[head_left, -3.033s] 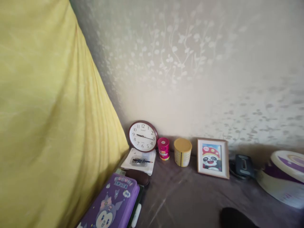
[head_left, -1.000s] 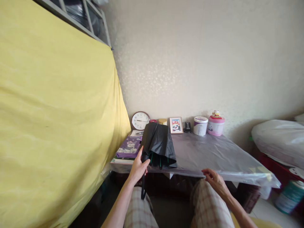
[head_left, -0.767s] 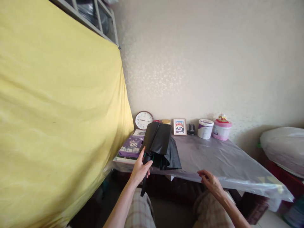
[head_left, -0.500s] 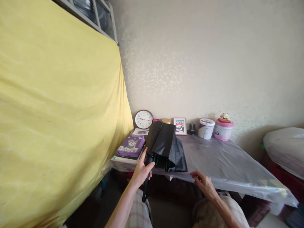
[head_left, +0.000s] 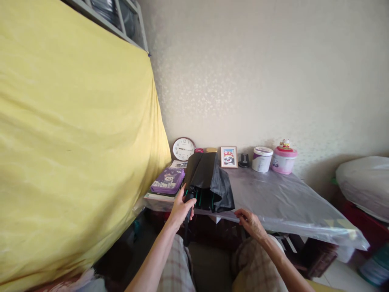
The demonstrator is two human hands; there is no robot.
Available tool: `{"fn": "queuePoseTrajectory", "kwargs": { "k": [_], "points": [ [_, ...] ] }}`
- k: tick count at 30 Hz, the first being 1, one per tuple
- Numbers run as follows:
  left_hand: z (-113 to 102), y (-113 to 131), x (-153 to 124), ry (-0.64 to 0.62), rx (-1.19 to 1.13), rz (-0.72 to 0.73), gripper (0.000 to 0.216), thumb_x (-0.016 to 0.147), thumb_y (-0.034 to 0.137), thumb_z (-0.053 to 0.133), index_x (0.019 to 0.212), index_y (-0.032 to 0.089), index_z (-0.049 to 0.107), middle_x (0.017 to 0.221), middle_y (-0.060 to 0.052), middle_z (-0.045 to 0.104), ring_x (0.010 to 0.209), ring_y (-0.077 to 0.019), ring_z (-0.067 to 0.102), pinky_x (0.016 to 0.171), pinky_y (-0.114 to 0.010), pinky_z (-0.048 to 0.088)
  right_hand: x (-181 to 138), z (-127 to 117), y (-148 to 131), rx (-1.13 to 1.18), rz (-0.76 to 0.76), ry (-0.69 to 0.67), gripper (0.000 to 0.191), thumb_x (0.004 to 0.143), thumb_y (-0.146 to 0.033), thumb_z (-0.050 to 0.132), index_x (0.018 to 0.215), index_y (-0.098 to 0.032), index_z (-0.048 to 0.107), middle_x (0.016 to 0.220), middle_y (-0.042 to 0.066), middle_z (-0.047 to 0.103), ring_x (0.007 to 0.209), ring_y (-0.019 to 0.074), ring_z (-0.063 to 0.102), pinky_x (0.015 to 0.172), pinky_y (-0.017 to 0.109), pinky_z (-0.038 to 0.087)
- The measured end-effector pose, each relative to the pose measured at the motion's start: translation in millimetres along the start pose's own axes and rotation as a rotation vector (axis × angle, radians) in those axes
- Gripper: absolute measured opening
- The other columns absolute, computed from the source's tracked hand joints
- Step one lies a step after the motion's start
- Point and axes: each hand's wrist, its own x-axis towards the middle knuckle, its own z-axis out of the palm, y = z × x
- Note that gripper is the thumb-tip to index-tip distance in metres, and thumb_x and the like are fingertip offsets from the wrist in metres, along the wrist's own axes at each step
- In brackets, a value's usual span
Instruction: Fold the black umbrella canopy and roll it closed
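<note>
My left hand (head_left: 181, 209) is closed around the black handle (head_left: 189, 198) of a folding umbrella. Its black canopy (head_left: 202, 172) is folded loosely and rests over the table's near-left part. Green-tinted ribs show at the canopy's open end beside my left fingers. My right hand (head_left: 249, 222) is at the table's front edge, fingers half bent and a little apart. Its fingertips are close to the canopy's lower right corner; whether they touch cannot be made out. I see nothing held in that hand.
On the left, a purple zip case (head_left: 168, 181) lies on books. Along the wall stand a round clock (head_left: 184, 149), a framed panda picture (head_left: 229, 157), a small black object (head_left: 244, 160) and two tubs (head_left: 261, 159). Plastic covers the table (head_left: 291, 202); a yellow curtain (head_left: 75, 134) hangs left.
My right hand has moved left and slightly closer to the canopy corner. The umbrella has shifted slightly, with my left hand still gripping it. The camera view has tilted a little.
</note>
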Motion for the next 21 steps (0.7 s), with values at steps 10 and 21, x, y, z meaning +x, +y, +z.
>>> {"fn": "queuePoseTrajectory", "kwargs": {
  "k": [10, 21],
  "points": [
    [1.8, 4.6, 4.5, -0.022, -0.038, 0.003, 0.055, 0.073, 0.035, 0.056, 0.124, 0.020, 0.041, 0.059, 0.007, 0.050, 0.039, -0.0077, 0.045, 0.035, -0.018, 0.036, 13.3, -13.8, 1.1, 0.069, 0.083, -0.016, 0.035, 0.074, -0.040, 0.037, 0.089, -0.018, 0.060, 0.081, 0.006, 0.065, 0.064, 0.0174, 0.063, 0.067, 0.031, 0.049],
    [12.9, 10.8, 30.6, 0.031, 0.050, 0.030, 0.074, 0.069, 0.021, 0.060, 0.136, 0.028, 0.031, 0.063, 0.005, 0.058, 0.039, -0.0079, 0.049, 0.040, -0.018, 0.036, 13.9, -3.2, -89.3, 0.198, 0.006, -0.806, 0.023, 0.076, -0.023, 0.048, 0.091, -0.018, 0.065, 0.072, 0.001, 0.066, 0.056, 0.0111, 0.062, 0.048, 0.017, 0.044]
  ]
}}
